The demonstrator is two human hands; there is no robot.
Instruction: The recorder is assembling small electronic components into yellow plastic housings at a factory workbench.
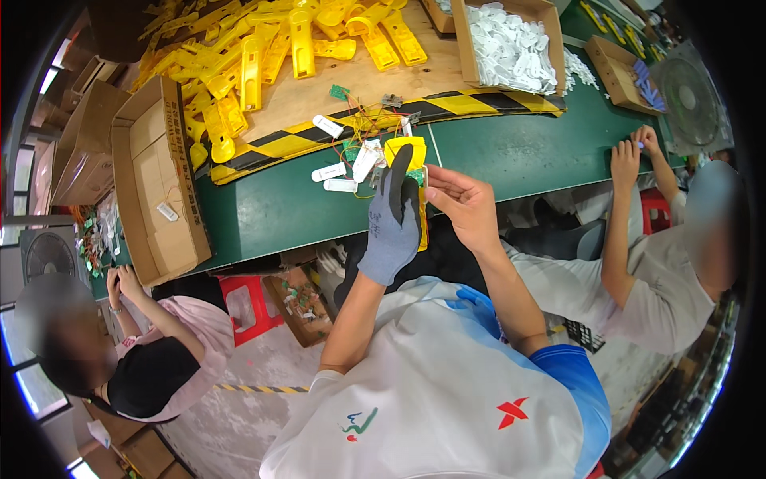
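Observation:
My left hand, in a grey-blue glove with dark fingers, is closed around a yellow plastic housing over the bench's near edge. A small green circuit board shows at the housing. Bare and half curled, my right hand has its thumb and forefinger at the board's right side; whatever sits between those fingertips is too small to make out. Just beyond the housing lie several white oblong parts and a tangle of thin wires with small boards.
Yellow housings pile up behind a striped yellow-black edge. A carton of white pieces stands back right, an open carton at left. Co-workers sit on both sides, one person's hands at the right. The green bench runs across.

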